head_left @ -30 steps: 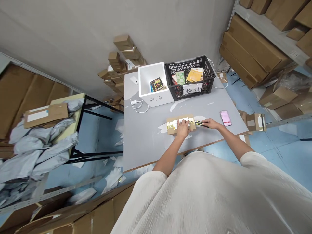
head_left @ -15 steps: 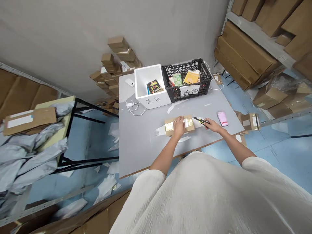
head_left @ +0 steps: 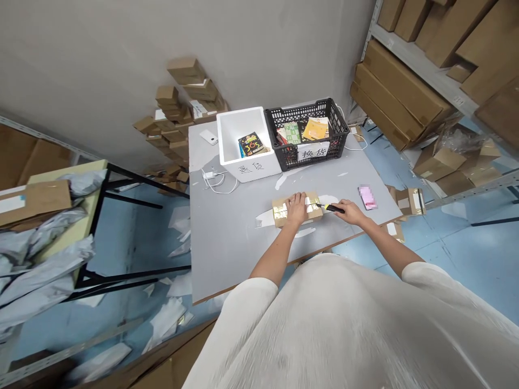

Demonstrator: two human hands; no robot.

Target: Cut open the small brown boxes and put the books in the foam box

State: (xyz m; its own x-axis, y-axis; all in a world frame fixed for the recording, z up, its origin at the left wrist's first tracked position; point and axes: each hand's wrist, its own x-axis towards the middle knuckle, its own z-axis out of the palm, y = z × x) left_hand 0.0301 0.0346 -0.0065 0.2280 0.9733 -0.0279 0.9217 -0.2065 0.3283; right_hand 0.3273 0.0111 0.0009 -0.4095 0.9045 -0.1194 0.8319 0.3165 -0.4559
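Note:
My left hand presses on a small brown cardboard box, its fingers reaching toward the far edge. Shiny clear tape runs along the box's top, and part of that top is hidden under the hand. In my right hand, closed around the handle, is a black and yellow utility knife. Its tip meets the taped right end of the box. A pink-screened phone lies on the grey table, to the right of my right hand.
Behind the box stand a white foam bin with books inside and a black plastic crate holding books and packets. A white cable lies left of them. Cardboard parcels are piled beyond the table; wrapped packages fill the left side.
My right hand has brought the knife leftward, from beside the box onto its taped right end. The left hand stays on the box. The whole view has shifted slightly.

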